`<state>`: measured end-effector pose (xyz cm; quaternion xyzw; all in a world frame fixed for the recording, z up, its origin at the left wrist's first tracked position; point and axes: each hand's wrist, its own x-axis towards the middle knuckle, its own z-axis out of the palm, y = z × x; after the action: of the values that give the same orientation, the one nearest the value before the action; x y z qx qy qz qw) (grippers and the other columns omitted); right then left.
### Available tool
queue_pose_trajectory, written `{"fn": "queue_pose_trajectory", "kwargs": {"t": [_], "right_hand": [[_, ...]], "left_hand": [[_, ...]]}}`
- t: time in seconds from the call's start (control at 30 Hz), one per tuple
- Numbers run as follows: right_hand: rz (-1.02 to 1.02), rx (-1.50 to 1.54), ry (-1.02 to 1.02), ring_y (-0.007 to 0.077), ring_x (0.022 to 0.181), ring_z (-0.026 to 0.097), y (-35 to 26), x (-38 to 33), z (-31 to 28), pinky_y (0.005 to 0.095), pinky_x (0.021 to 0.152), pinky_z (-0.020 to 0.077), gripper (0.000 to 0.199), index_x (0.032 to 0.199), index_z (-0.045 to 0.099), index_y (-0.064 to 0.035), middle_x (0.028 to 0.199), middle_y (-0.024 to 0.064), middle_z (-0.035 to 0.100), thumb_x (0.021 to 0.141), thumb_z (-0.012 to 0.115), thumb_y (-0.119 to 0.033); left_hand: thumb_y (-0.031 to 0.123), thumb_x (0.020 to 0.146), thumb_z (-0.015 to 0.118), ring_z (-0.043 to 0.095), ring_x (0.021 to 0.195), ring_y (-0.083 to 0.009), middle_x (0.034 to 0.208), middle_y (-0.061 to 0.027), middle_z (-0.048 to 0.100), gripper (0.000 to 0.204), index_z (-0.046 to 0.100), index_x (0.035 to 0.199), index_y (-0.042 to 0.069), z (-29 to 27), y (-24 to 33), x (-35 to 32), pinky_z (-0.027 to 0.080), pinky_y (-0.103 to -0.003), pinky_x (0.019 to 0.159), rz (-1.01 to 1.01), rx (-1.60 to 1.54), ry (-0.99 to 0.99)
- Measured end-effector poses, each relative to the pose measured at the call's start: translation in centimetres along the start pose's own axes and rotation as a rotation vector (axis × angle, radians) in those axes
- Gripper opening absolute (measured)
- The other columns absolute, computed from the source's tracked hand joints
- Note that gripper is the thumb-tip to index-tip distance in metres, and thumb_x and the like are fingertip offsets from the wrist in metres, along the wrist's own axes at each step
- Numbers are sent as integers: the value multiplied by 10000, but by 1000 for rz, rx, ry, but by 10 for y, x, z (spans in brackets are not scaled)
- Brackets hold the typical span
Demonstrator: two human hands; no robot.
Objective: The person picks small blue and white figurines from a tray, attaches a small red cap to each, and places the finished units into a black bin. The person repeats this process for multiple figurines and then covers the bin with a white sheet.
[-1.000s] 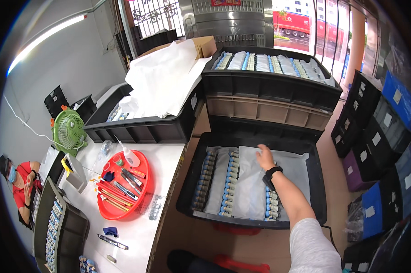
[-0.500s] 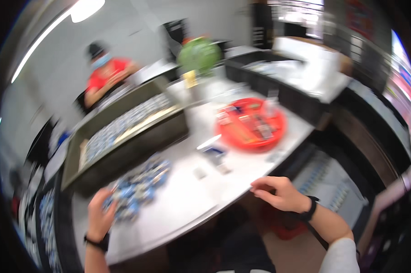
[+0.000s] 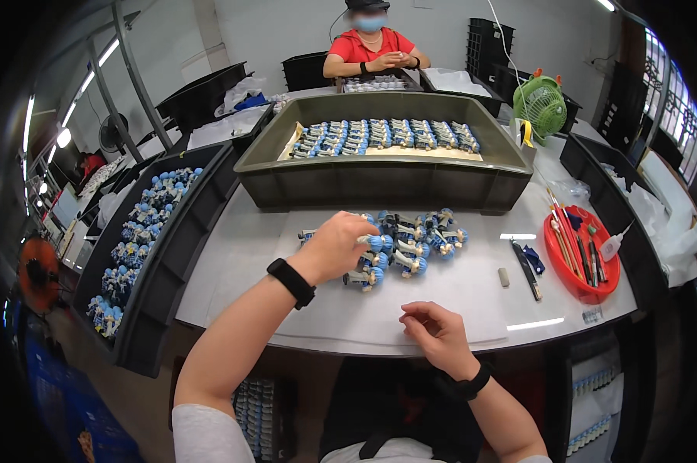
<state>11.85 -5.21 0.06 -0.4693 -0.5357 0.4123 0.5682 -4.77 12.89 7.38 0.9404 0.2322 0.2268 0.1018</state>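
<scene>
My left hand [image 3: 339, 245] reaches over a pile of small blue-haired toy figurines [image 3: 410, 245] on the white tabletop. Its fingers close on one figurine [image 3: 376, 242] at the pile's left side, and the hand hides part of it. Close to the table's front edge is my right hand [image 3: 439, 333]. Its fingers are loosely curled, with a gap between thumb and forefinger and nothing visible in them. Behind the pile stands a large grey-green bin [image 3: 387, 189], where rows of similar figurines [image 3: 379, 135] lie on a pale sheet.
A dark crate [image 3: 180, 266] of figurines stands at left. On the right are a red tray [image 3: 550, 251] with brushes and a small bottle [image 3: 612, 245], a dark pen-like tool [image 3: 526, 270], a grey block [image 3: 503, 277] and a green fan [image 3: 540, 106]. A person [image 3: 375, 50] sits opposite.
The view has swung left and steadied. My left hand has gone from the pile's near left edge onto a figurine and closed on it. My right hand stays near the table edge, fingers curled.
</scene>
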Motion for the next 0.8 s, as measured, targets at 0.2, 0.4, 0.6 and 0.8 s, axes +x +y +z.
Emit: {"fn": "queue_pose_trajectory", "kwargs": {"t": [0.2,0.4,0.6,0.8], "right_hand": [[-93,-149,21,133,825,638,6,-2,-8,242,727,503,188,1015,608,22,883,100,660,829,604,-2],[-75,-87,71,131,806,631,3,-5,-7,242,723,496,208,1035,600,20,877,95,658,834,614,-31],[30,106,7,141,834,617,-6,-6,-7,249,737,488,250,1123,551,21,936,101,648,909,553,-108],[62,121,-81,136,912,579,-11,-6,-11,268,771,491,320,1221,486,12,1050,108,606,940,502,-140]], "left_hand": [[74,732,659,529,981,-272,969,-78,633,242,659,974,79,20,4,19,414,-410,852,-24,168,-112],[60,823,618,598,846,-144,967,-57,644,231,628,1052,34,-20,47,7,473,-293,743,-284,-519,102],[126,940,499,588,989,-165,1079,-96,611,280,520,1189,-1,23,87,-62,475,-296,856,-591,-1579,131],[151,957,466,552,1064,-186,1178,-139,570,312,487,1231,4,64,89,-67,430,-330,944,-607,-1706,263]]}}
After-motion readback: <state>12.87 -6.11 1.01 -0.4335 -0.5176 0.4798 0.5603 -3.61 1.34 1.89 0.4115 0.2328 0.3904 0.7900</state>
